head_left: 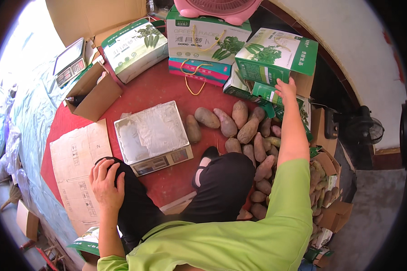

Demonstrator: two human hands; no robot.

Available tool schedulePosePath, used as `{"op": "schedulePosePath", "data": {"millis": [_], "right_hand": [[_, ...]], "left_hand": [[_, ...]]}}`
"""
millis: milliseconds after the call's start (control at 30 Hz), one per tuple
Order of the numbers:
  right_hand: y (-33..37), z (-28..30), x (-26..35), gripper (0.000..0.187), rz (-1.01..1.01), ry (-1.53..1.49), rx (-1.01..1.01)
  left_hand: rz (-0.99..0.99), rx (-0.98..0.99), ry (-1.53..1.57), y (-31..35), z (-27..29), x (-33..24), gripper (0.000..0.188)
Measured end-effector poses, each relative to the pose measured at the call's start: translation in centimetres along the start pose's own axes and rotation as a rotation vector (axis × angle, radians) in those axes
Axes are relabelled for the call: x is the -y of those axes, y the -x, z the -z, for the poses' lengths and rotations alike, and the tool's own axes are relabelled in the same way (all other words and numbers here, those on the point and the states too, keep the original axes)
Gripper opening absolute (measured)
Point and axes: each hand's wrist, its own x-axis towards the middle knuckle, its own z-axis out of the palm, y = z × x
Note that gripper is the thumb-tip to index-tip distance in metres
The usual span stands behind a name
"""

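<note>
My right arm stretches forward to the far right, where my right hand (286,90) is at the open end of a green-and-white carton (276,53) with vegetables pictured on it. Its fingers are apart and seem to touch the carton's lower edge; whether they grip it I cannot make out. My left hand (107,183) lies on my left knee with the fingers loosely spread and nothing in them. Between my legs and the cartons stands a digital scale (153,133), its pan covered by crumpled clear film. Right of it lies a pile of earthy, purplish-brown sweet potatoes (248,131).
More cartons (135,47) stand at the back, with a pink fan (219,7) above. A second scale (70,63) and an open brown box (95,92) are at far left. Flattened cardboard (81,171) lies by my left leg. A black fan (366,128) stands right.
</note>
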Motion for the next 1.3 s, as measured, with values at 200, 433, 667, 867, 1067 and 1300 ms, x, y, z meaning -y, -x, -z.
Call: {"op": "schedulePosePath", "data": {"millis": [200, 433, 667, 867, 1067, 1300], "right_hand": [[-1.1, -0.2, -2.0, 0.025, -0.011, 0.089, -0.064], [2.5, -0.8, -1.2, 0.020, 0.123, -0.096, -0.067], [11.0, 3.5, 4.6, 0.020, 0.167, -0.037, 0.011], [19.5, 6.0, 10.9, 0.020, 0.225, 0.039, 0.106], [25.3, 3.9, 14.8, 0.020, 0.261, 0.067, 0.246], [28.7, -4.1, 14.6, 0.020, 0.247, 0.069, 0.622]], "left_hand": [[-0.022, -0.016, 0.011, -0.7, 0.1, -0.5, 0.021], [0.012, 0.001, 0.022, -0.3, 0.2, -0.3, 0.021], [0.011, -0.040, 0.037, 0.5, 0.4, 0.4, 0.020], [-0.013, -0.087, 0.061, 0.9, 0.9, 1.0, 0.020], [0.015, -0.115, 0.083, 2.0, 1.3, 2.3, 0.019], [0.042, -0.168, 0.084, 2.9, 2.0, 3.6, 0.018]]}}
